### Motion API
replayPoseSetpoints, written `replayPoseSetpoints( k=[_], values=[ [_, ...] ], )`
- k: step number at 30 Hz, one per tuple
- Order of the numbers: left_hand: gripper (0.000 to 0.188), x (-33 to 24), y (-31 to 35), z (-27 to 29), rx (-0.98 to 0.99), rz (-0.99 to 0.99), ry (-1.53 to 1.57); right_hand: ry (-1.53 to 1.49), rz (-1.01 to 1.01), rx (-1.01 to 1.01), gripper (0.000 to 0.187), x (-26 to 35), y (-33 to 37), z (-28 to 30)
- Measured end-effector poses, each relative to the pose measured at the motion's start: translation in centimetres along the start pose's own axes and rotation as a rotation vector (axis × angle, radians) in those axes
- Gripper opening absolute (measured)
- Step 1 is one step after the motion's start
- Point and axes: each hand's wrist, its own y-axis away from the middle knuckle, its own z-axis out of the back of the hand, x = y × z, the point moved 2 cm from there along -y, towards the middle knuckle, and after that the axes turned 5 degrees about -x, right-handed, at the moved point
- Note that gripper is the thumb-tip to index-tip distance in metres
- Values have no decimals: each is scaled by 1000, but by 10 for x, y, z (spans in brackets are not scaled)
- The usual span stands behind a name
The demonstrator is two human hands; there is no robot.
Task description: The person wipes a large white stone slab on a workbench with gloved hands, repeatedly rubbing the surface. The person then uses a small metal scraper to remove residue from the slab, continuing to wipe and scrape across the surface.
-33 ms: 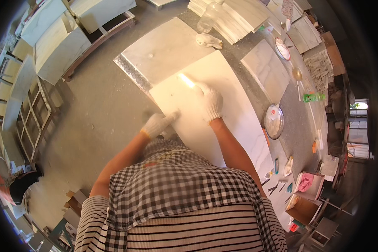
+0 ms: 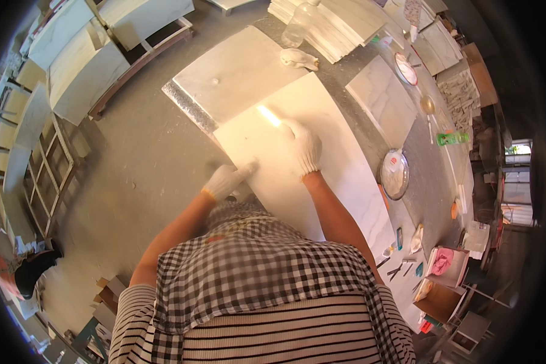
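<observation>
Hold white slab (image 2: pixel 340 158), likely heavy, by edges; cannot tell finger closure of left hand (image 2: pixel 224 181) there, right hand (image 2: pixel 304 148) atop.

I see white knitted work gloves (image 2: pixel 310 153) on the left hand (image 2: pixel 223 182) and the right hand (image 2: pixel 303 142), both with ribbed wrists and a thin yellow-orange line along the cuff edges (image 2: pixel 311 174). A black-and-white checked cloth garment (image 2: pixel 261 267), its upper part blurred to me, spreads across the front, with checked bands running down both sides. Beneath it I make out a pale ribbed shirt (image 2: pixel 273 333) with thin dark horizontal stripes; its sleeves (image 2: pixel 131 312) are striped too, leaving the forearms (image 2: pixel 337 212) bare.
</observation>
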Motion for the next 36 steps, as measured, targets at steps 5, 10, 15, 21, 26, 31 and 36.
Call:
replayPoseSetpoints(
  k=[5,10,15,21,26,31,36],
  values=[
    [74,5,-1,-2,-93,-9,64,-270,-221,-160,26,-36,20,39],
    [70,9,-11,-2,-125,14,58,-276,-263,-420,25,-140,62,118],
    [55,8,-12,-2,15,40,164,40,-318,-431,20,-232,104,192],
    [53,3,-5,-3,1,-2,170,-233,-440,-437,23,-249,111,212],
    [65,4,-6,-3,-27,-34,85,-324,-429,-416,21,-250,92,205],
    [68,7,-8,-1,24,-37,78,-139,-246,-403,16,-269,84,197],
    [69,10,-10,0,6,-50,95,-355,-288,-398,16,-266,77,200]
  ],
)
